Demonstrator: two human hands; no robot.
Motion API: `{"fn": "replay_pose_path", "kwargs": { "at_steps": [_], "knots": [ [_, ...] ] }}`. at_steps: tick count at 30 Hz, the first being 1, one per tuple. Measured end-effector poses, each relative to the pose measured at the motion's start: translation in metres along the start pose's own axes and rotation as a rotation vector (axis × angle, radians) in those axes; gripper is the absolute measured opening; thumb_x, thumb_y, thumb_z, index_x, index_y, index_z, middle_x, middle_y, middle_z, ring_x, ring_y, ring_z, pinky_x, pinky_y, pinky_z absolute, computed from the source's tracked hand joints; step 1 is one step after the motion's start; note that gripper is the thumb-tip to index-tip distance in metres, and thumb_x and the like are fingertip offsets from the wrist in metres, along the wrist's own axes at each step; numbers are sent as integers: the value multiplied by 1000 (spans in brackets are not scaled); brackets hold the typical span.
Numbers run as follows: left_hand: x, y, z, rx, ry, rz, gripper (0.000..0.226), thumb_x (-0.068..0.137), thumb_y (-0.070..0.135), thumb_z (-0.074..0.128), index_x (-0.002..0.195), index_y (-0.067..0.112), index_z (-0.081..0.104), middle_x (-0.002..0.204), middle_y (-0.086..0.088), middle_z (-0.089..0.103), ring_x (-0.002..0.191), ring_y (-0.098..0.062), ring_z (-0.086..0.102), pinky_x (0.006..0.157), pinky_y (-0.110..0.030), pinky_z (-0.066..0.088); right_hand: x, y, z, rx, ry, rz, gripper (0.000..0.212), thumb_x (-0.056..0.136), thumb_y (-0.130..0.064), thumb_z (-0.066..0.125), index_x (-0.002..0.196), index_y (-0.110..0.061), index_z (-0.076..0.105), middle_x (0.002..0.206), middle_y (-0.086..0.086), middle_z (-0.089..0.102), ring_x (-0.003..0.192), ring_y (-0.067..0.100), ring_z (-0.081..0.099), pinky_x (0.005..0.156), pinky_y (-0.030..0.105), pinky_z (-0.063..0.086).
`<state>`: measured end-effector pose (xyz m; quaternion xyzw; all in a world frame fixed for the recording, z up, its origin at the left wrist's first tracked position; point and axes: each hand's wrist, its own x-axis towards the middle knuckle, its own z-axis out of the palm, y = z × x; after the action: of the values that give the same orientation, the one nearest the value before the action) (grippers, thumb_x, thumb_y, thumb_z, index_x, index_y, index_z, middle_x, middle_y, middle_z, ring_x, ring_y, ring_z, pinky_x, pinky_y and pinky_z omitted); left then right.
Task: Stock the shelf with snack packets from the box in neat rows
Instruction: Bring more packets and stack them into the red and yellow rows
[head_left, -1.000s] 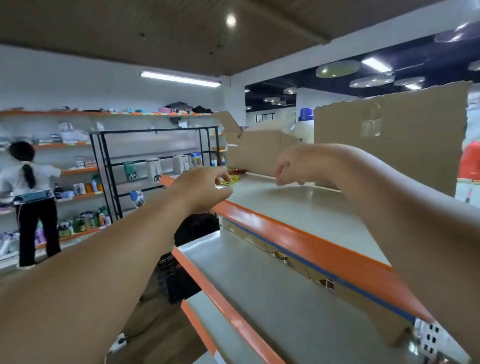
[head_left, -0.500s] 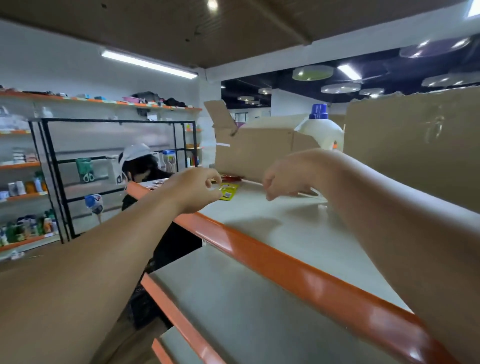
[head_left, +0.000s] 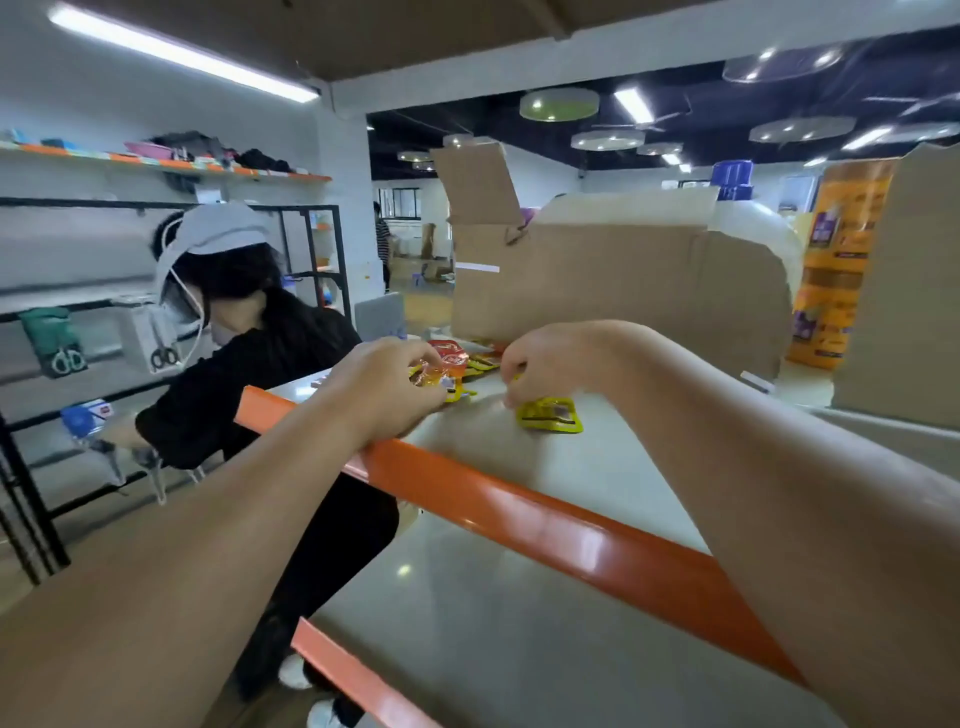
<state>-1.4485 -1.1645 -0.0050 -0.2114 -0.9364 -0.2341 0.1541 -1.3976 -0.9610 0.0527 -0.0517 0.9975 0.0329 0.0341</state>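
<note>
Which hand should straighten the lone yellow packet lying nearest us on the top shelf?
Right. The right hand pinches the yellow packet at its corner, flat on the shelf; the left hand is occupied gripping an orange packet farther left.

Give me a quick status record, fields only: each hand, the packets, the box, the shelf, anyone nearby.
left hand: pinches an orange packet just above the shelf
right hand: pinches a corner of a yellow packet that lies flat on the shelf
other packets: a red packet and a few yellow ones lie loose behind the hands, in no clear row
box: cardboard, one flap up, at the back of the shelf
shelf: grey top, orange front edge
person: in black, bent low at the left end of the shelf
</note>
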Motion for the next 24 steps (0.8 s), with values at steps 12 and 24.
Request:
{"fn": "replay_pose_path", "kwargs": {
  "at_steps": [12, 24],
  "knots": [
    [9, -7, 8, 100, -5, 82, 33, 81, 63, 73, 109, 46, 74, 121, 6, 65, 117, -20, 54, 92, -34, 47, -1, 8, 16, 41, 121, 44, 14, 86, -18, 62, 98, -26, 63, 106, -5, 60, 78, 13, 53, 58, 27, 37],
    [-2, -15, 14, -268, 360, 210, 17, 104, 20, 53, 88, 16, 61, 71, 6, 57, 70, -18, 53, 67, -39, 41, 1, 39, 2, 409, 421, 277, 25, 81, 0, 53, 77, -22, 66, 76, 5, 73, 67, 25, 71, 64, 31, 57]
  ]
}}
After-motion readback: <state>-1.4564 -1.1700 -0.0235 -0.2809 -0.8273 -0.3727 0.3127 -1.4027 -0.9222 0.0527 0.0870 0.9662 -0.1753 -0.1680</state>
